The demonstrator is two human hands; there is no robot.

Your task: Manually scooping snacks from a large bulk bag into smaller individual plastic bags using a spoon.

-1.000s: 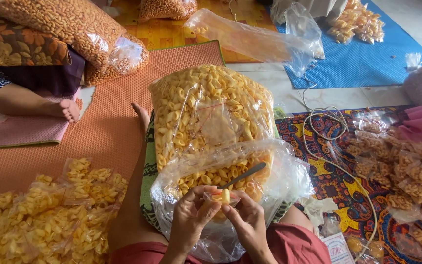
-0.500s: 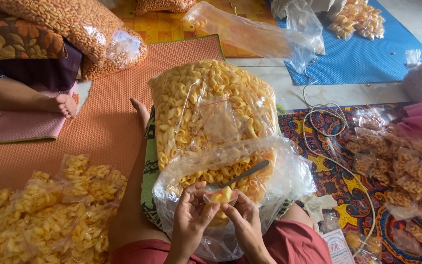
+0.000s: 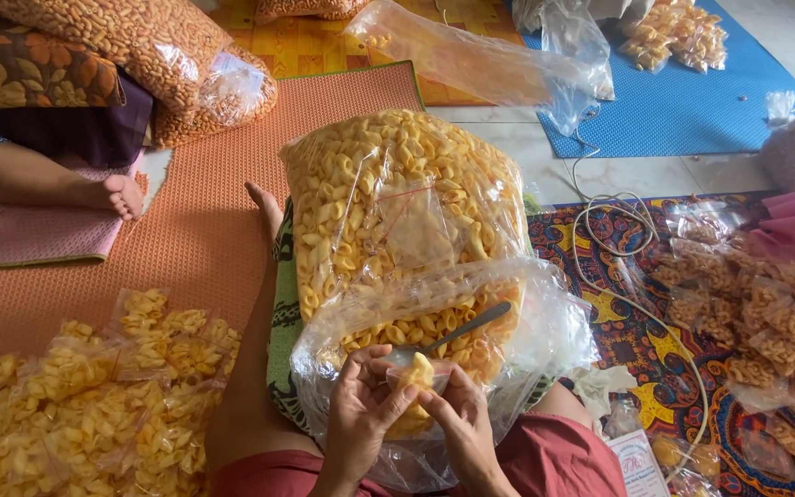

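Small snack packet being filled over the big open bag

Head view: at the lower centre of the frame, the left hand point(image 3: 361, 410) and right hand point(image 3: 457, 419) meet, fingers pinched narrow around a small clear packet point(image 3: 419, 373) of yellow curled snacks. The packet sits just above the mouth of a large open plastic bag point(image 3: 434, 322) of the same snacks, where a metal spoon point(image 3: 457, 333) rests with its handle pointing to the upper right. The step in hand looks like closing or settling a filled portion; the next move would call for a firm grip on the packet's neck so nothing spills back

Behind it, at centre frame, stands a bigger sealed sack of snacks point(image 3: 397, 198). Filled small packets point(image 3: 75, 396) pile at the lower left, darker ones point(image 3: 766, 313) at the right edge. The floor is covered by an orange woven mat point(image 3: 204, 230), a patterned rug point(image 3: 655, 350) and a blue mat point(image 3: 692, 101) at upper right. Another person's bare foot point(image 3: 117, 195) rests at the left, and a white cord point(image 3: 614, 225) loops on the rug
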